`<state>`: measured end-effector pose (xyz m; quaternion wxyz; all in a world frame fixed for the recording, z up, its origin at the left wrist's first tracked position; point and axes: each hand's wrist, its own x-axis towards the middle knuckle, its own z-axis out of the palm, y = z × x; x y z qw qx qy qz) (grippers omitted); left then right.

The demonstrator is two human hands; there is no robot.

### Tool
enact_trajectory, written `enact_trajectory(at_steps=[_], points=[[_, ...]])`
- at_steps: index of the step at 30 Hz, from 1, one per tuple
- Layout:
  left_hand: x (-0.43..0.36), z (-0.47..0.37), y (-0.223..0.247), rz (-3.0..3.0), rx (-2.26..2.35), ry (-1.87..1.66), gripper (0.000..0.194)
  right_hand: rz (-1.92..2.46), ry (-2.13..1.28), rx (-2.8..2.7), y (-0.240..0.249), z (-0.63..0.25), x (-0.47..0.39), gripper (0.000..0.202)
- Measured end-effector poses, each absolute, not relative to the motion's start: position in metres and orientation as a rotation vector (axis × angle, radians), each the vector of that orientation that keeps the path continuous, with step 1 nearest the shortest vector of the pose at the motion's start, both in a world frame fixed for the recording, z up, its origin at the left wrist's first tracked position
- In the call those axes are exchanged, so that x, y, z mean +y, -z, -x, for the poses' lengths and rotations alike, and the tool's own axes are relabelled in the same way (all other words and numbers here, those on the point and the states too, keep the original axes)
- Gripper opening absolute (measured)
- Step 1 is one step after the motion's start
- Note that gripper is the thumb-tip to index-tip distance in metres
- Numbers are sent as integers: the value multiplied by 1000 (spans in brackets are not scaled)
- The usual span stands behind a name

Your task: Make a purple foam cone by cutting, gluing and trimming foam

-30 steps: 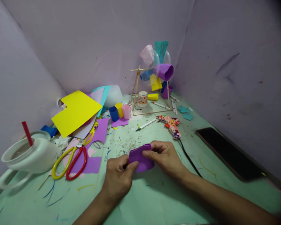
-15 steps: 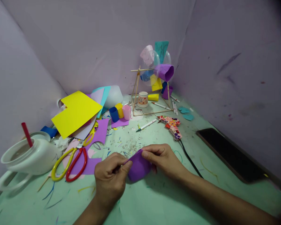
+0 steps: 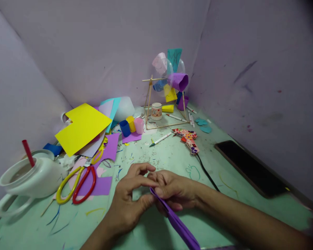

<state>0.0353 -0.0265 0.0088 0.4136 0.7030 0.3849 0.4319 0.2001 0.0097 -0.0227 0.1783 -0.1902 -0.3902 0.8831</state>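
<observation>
A folded strip of purple craft foam (image 3: 179,224) is seen nearly edge-on, slanting down toward the front edge of the view. My right hand (image 3: 172,191) pinches it near its upper end, with the thumb on top. My left hand (image 3: 133,194) has its thumb and index finger at that same end, loosely closed around the tip; the fingertips of both hands meet there. Behind them stands a stick frame (image 3: 147,104) carrying a wheel with several coloured foam cups, among them a purple cup (image 3: 179,81).
Left are scissors (image 3: 85,184), a white pot (image 3: 39,177) with a red stick, and foam sheets (image 3: 85,128). Small cups (image 3: 125,128) and a marker (image 3: 160,139) lie mid-table. Right are a patterned glue gun (image 3: 187,139) with its cord and a phone (image 3: 250,168).
The purple foam has turned from a broad curved face to edge-on, its lower end swinging toward me. My left fingers have shifted to its upper end, beside my right fingers.
</observation>
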Motion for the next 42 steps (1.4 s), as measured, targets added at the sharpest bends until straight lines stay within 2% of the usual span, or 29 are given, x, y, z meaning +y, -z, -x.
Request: enact_trajectory(at_steps=[3,8,12,14,20,28,34,37,39,42], points=[[-27,-39,-9,-1741,982,-1227,11,558,-2508,-1047,23,-198,9,42],[-24,-33,-12,-1797,1289,-1373,14,698,-2242,-956,8,-218,21,31],[-23,-32,-11,-1764,1453,-1341,17,893,-2051,-1286,-4,-227,23,47],[-23,-35,-9,-1731,1497,-1308,19,1030,-1968,-1401,-3,-224,22,44],[-19,-42,-6,-1665,1557,-1145,18,1083,-1966,-1277,13,-215,21,28],[-18,-39,1,-1748,1583,-1123,24,1050,-1959,-1141,15,-212,17,37],[-16,-39,-5,-1832,1651,-955,32,1085,-1933,-1047,20,-212,17,37],[-12,-8,-21,-1824,1916,-868,32,1108,-1897,-987,22,-215,20,38],[-11,24,-31,-1743,2243,-807,42,1119,-1874,-953,21,-217,22,37],[-11,69,-33,-1614,2585,-458,47,1137,-1867,-916,19,-218,24,36]])
